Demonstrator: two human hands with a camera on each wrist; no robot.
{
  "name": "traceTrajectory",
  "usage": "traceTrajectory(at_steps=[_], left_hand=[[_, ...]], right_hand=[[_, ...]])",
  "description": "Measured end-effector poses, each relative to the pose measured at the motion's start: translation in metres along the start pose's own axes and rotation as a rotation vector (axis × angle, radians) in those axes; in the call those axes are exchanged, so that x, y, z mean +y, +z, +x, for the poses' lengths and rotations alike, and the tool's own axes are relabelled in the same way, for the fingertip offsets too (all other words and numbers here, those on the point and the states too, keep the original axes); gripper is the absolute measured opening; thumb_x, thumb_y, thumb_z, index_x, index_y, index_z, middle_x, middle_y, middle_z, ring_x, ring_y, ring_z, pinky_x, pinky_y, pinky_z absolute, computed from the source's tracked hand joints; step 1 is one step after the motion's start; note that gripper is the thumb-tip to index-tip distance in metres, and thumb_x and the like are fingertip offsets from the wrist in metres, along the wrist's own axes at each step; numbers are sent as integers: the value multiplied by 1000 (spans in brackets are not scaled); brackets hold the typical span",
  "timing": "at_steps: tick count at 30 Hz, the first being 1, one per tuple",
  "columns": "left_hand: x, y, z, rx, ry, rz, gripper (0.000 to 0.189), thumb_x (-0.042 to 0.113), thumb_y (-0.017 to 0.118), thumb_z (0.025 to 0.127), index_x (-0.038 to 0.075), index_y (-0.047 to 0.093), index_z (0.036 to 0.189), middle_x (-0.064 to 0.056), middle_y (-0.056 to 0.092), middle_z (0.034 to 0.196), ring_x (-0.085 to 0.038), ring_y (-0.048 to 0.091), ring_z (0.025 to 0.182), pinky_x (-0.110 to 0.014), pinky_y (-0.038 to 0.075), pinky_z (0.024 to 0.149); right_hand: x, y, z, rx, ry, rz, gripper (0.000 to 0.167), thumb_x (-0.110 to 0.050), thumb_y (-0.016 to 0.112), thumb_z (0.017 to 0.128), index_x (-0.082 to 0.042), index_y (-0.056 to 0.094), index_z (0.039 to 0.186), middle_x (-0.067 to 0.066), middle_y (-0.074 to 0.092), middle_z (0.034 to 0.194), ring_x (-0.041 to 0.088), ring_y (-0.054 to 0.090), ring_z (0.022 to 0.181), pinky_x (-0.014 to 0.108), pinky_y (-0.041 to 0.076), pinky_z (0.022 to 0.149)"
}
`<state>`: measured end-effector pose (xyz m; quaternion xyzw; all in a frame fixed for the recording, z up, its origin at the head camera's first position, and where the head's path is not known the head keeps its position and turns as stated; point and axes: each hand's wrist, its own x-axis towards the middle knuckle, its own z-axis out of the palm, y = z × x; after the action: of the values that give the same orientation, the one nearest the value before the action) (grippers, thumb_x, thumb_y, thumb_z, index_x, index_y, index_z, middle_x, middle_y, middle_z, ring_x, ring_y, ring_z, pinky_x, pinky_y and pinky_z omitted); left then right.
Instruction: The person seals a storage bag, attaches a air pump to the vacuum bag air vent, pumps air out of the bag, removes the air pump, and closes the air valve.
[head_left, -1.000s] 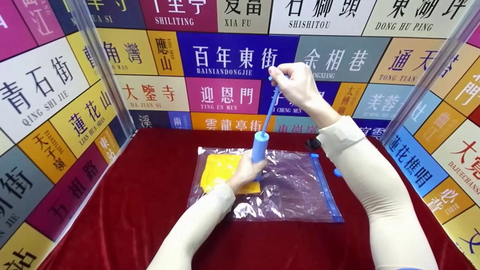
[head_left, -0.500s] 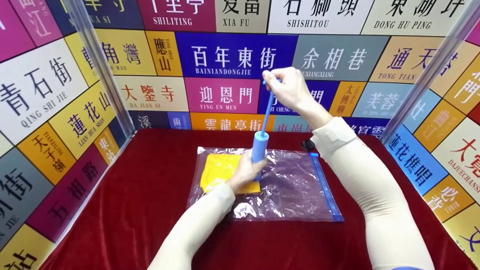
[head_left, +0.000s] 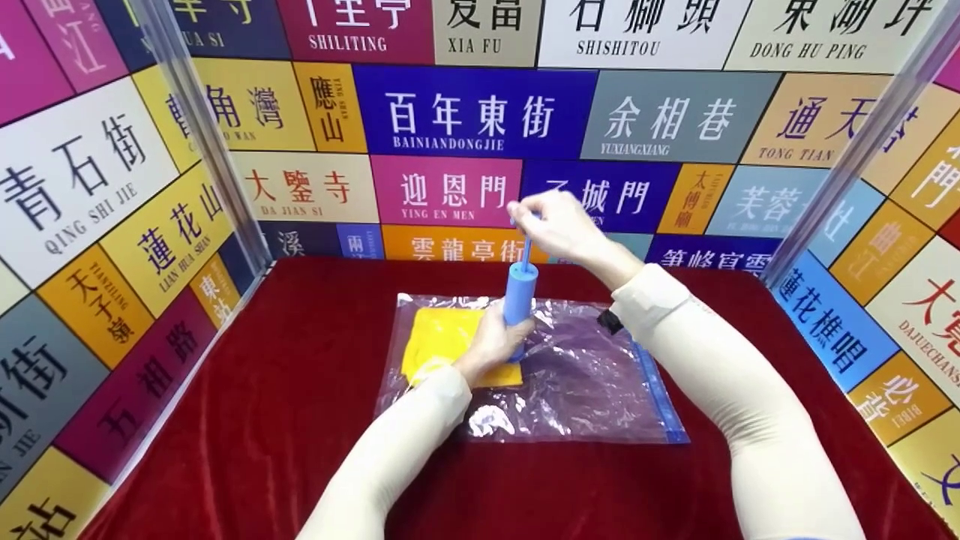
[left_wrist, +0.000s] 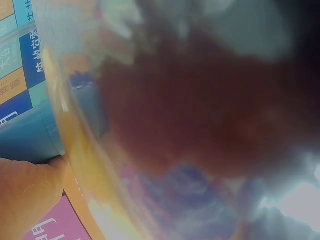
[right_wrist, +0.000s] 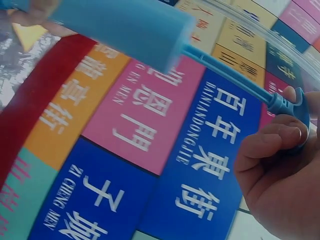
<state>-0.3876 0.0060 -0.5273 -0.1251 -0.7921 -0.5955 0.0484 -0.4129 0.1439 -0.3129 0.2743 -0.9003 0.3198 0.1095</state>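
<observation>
A light blue hand pump (head_left: pixel 520 294) stands upright on a clear zip storage bag (head_left: pixel 592 397). Inside the bag lies a folded yellow cloth (head_left: pixel 439 337). My left hand (head_left: pixel 493 342) grips the lower barrel, and its fingers hide the pump's foot. Above the barrel, my right hand (head_left: pixel 564 225) holds the pump handle. In the right wrist view that handle (right_wrist: pixel 301 102) sits in the curled fingers, with part of the rod (right_wrist: pixel 227 75) showing out of the barrel. The left wrist view is mostly blurred; a thumb (left_wrist: pixel 30 192) lies against the blue barrel (left_wrist: pixel 27 137).
Dark red cloth (head_left: pixel 285 375) covers the table. The bag's blue zip edge (head_left: pixel 664 397) faces right. A sign-patterned wall (head_left: pixel 472 109) stands behind, with clear upright posts (head_left: pixel 210 150) at the corners. A black device (head_left: pixel 610 322) hangs by the right cuff.
My right hand has moved down and slightly left, sliding much of the pump rod into the barrel. The left hand, pump barrel and bag have stayed in place.
</observation>
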Motion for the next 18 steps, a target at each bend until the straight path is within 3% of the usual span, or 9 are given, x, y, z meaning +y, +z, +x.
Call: traceTrajectory(at_steps=[9,18], left_hand=[[-2,-1,3,-14,-2,-8,29,9,74,96,3,69,124,-17,78,112,-18,71,93,-41,65,99],[-2,-1,3,-18,-5,-26,30,10,74,97,3,68,126,-15,76,111,-17,68,92,-40,64,97]], right_hand=[[18,24,-10,-63,6,-30,43,-36,56,114,-13,71,81,1,64,75,18,52,69,33,44,69],[27,40,-18,-80,24,-1,42,-35,56,115,-9,79,90,12,80,91,29,69,88,34,50,80]])
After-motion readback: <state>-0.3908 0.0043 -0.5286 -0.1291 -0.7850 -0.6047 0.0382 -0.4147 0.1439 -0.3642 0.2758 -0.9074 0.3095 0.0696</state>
